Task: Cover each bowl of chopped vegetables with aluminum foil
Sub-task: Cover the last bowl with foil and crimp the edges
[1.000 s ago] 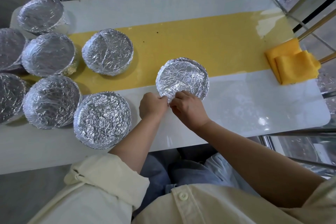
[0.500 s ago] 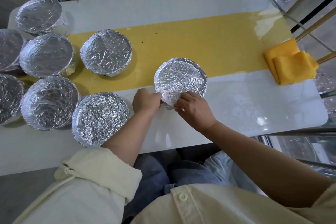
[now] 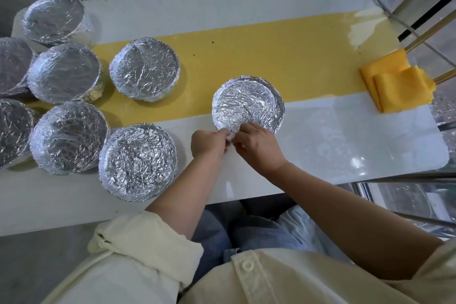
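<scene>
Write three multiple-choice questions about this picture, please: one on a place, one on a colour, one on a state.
1. Where does the bowl stand that the left hand and the right hand work on?
A. Apart, to the right of the other bowls.
B. On top of another bowl.
C. On the floor.

2. What colour is the folded cloth?
A. Blue.
B. Yellow.
C. White.

3. What are the hands doing?
A. Lying open, touching nothing.
B. Holding the cloth.
C. Pinching the foil at the bowl's near rim.

Answers:
1 A: this bowl stands alone, while the other bowls cluster on the left.
2 B: the cloth at the right edge is plainly yellow.
3 C: the fingers of both hands meet on the crumpled foil edge.
</scene>
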Demonstrator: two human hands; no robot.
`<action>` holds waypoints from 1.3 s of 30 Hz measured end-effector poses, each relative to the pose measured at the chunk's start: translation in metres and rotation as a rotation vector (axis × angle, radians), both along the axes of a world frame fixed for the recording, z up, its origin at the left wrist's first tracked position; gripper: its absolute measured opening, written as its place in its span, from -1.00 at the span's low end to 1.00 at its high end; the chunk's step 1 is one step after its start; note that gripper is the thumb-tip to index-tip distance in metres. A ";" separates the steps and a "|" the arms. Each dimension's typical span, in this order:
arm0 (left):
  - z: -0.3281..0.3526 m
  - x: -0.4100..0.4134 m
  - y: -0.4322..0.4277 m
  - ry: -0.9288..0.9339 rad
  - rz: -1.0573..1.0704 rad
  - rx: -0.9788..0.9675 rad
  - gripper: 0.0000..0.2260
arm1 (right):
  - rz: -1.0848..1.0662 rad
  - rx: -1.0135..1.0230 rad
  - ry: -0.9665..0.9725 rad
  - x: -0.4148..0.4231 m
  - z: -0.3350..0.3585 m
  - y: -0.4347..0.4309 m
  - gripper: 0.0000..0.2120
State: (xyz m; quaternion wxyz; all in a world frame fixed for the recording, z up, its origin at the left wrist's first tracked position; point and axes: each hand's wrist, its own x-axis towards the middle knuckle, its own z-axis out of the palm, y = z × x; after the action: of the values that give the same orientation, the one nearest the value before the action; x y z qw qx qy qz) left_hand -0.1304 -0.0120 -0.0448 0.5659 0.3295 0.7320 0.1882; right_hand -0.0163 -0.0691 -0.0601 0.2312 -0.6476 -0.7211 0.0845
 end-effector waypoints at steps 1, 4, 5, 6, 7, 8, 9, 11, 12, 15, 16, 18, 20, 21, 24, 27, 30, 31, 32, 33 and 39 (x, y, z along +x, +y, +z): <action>0.001 0.000 0.000 -0.006 -0.001 -0.011 -0.82 | 0.004 -0.006 -0.010 0.000 0.001 0.000 -0.86; -0.010 -0.001 0.006 0.034 -0.035 0.016 -0.88 | 0.010 -0.030 -0.013 -0.001 0.001 0.001 -0.84; -0.021 -0.003 0.008 0.039 -0.044 0.033 -0.81 | 0.012 -0.034 -0.012 -0.001 0.000 0.002 -0.85; -0.030 -0.003 0.010 0.049 -0.055 0.049 -0.76 | 0.014 -0.038 -0.012 -0.001 0.000 0.002 -0.86; -0.025 -0.002 0.010 0.061 -0.074 0.048 -0.74 | 0.017 -0.033 -0.014 0.000 0.000 0.001 -0.88; -0.018 0.000 0.008 0.056 -0.099 0.039 -0.75 | 0.021 -0.028 -0.011 0.000 0.001 0.001 -0.92; -0.013 0.001 0.006 0.049 -0.124 0.026 -0.78 | 0.018 -0.013 -0.001 0.000 0.001 0.001 -0.91; -0.007 0.003 0.004 0.059 -0.166 0.009 -0.82 | 0.009 0.010 0.017 0.001 0.001 0.001 -0.79; -0.008 0.003 0.005 0.080 -0.190 0.014 -0.82 | 0.009 0.006 0.022 0.001 0.002 0.002 -0.77; -0.009 0.004 0.010 0.121 -0.240 0.027 -0.89 | 0.001 0.014 0.024 0.000 0.001 0.003 -0.76; -0.006 0.004 0.011 0.129 -0.246 0.022 -0.92 | -0.002 0.011 0.026 -0.001 0.001 0.003 -0.76; 0.002 0.005 0.012 0.108 -0.248 0.002 -0.95 | -0.010 0.007 0.023 -0.001 0.001 0.003 -0.82; 0.007 0.006 0.013 0.110 -0.272 -0.010 -0.95 | -0.013 0.016 0.028 0.000 0.001 0.001 -0.91; 0.007 0.005 0.014 0.121 -0.281 -0.005 -0.96 | -0.009 0.022 0.038 0.000 0.000 0.001 -0.93; 0.007 0.005 0.018 0.162 -0.317 0.030 -0.93 | 0.027 0.052 0.050 0.001 0.001 0.001 -0.90; 0.006 -0.001 0.025 0.203 -0.362 0.046 -0.92 | 0.127 0.050 0.040 0.011 0.004 -0.001 -0.90; -0.005 -0.011 0.033 0.230 -0.354 0.088 -0.89 | 0.148 0.001 0.025 0.025 0.005 -0.007 -0.78; -0.010 -0.013 0.034 0.239 -0.340 0.099 -0.81 | 0.158 0.007 0.014 0.027 0.004 -0.008 -0.83; -0.012 -0.013 0.032 0.258 -0.321 0.112 -0.74 | 0.163 0.017 0.005 0.028 0.003 -0.009 -0.87; -0.012 -0.011 0.028 0.275 -0.304 0.123 -0.68 | 0.161 0.040 -0.001 0.027 0.001 -0.008 -0.88; 0.010 0.004 -0.017 0.398 -0.284 0.278 -0.68 | 0.111 0.069 -0.001 0.007 -0.003 -0.001 -0.82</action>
State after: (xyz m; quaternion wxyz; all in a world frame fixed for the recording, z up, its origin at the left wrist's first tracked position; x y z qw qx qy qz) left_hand -0.1261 -0.0293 -0.0349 0.3812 0.5336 0.7424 0.1373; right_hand -0.0097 -0.0698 -0.0628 0.2479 -0.5982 -0.7586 0.0721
